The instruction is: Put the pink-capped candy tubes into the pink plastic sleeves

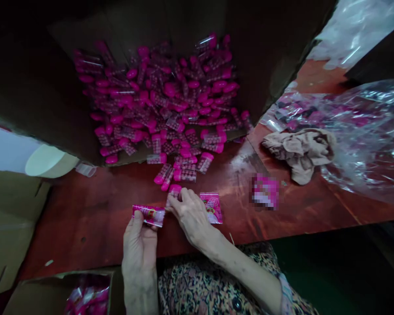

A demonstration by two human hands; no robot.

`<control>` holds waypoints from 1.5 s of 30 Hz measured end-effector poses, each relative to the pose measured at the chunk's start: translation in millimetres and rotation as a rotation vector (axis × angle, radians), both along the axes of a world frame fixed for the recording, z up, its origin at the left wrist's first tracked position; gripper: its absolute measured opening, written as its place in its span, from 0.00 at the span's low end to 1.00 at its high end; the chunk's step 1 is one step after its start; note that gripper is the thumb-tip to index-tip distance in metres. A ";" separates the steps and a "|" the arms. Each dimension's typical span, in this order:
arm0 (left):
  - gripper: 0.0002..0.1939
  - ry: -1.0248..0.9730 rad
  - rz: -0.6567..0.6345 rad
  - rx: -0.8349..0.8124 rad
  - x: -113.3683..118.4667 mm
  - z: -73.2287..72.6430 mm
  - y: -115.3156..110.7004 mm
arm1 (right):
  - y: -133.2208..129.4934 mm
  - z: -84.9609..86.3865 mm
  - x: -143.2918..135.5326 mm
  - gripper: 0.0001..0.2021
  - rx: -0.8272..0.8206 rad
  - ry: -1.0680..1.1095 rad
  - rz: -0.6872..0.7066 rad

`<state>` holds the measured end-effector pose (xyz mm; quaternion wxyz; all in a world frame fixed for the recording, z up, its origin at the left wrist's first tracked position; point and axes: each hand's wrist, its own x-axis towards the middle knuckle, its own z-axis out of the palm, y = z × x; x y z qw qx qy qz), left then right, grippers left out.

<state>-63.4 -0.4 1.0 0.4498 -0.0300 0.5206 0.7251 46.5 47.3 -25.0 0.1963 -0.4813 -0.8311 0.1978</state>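
Pink and crosswise, the sachet (148,215) pinched in the left hand (140,243) is ending just beside a candy bottle (174,190); the right hand (193,217) is touching the bottle, grip unclear.

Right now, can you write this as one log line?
left hand: holds pink printed packet | right hand: touches pink-capped tube | red table: second packet beside right hand | cardboard box: tube pile reaching table

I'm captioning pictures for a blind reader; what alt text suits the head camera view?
A person's left hand holds a pink printed packet while the right hand touches a pink-capped clear tube on a red table. Beyond, many similar tubes lie in and before a large cardboard box; a crumpled cloth and clear plastic lie to the right.
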 end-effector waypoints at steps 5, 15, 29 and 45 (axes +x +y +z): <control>0.15 -0.193 0.051 -0.017 3.8 10.1 11.4 | -7.1 4.4 11.6 0.04 -0.055 0.036 -0.117; 0.17 -0.261 0.088 -0.028 2.7 6.3 16.8 | -11.7 -7.3 9.2 0.23 -0.206 0.532 -0.274; 0.20 -0.237 -0.012 -0.083 19.4 8.8 20.8 | -22.7 29.9 29.0 0.09 -0.738 0.845 -0.094; 0.14 0.141 -0.236 0.044 27.5 -8.8 12.6 | -19.1 17.9 44.7 0.06 -0.695 0.728 0.066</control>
